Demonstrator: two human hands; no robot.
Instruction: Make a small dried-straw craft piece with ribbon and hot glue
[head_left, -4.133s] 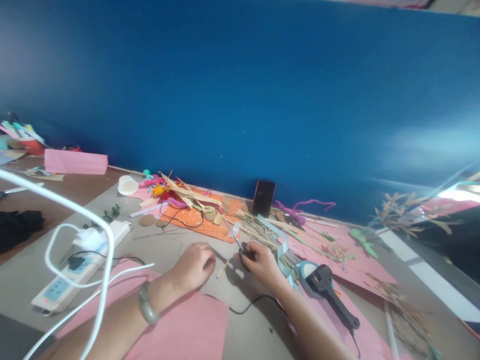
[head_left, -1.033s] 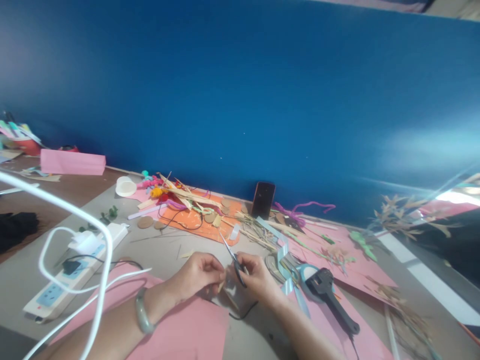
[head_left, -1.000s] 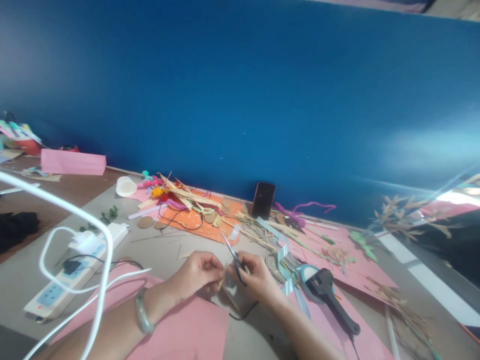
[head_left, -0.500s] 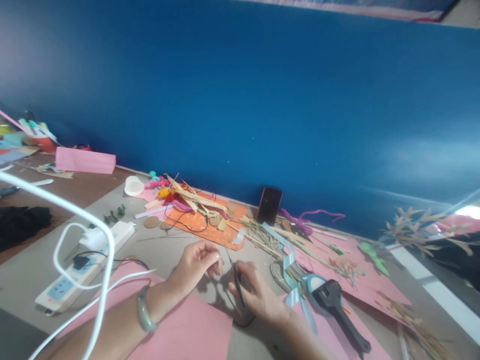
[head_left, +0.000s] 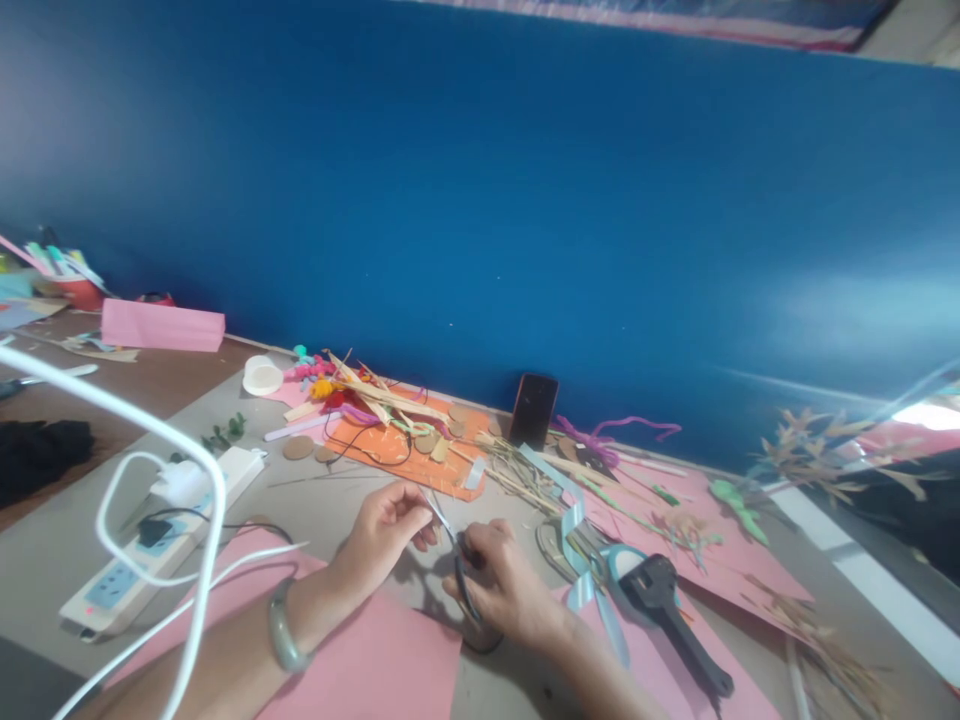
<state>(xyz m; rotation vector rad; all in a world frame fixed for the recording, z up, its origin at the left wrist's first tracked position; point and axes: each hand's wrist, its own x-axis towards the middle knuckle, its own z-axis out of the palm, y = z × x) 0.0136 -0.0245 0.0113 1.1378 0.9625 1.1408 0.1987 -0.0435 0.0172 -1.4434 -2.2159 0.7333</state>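
Observation:
My right hand (head_left: 504,585) grips dark-handled scissors (head_left: 459,560), their silvery blades angled up and to the left. The blade tips reach the fingertips of my left hand (head_left: 399,525), which is closed in a pinch. What it pinches is mostly covered by the fingers and too small to name. Both hands are just above the table, near a pink paper sheet (head_left: 390,655). Beyond them, an orange sheet (head_left: 390,450) carries straw-like strips (head_left: 397,400), brown discs and coloured scraps.
On the left stand a white power strip (head_left: 161,545) and a thick looping white cable (head_left: 217,530). A phone (head_left: 534,412) leans on the blue wall. To the right are a light-blue ribbon (head_left: 574,520), a dark-handled tool (head_left: 679,625) and pink paper (head_left: 720,560) with dried stems.
The scissors have turned in my right hand, and their blades now show more clearly at my left fingertips. The pale strip seen below the left fingers earlier is hardly visible now.

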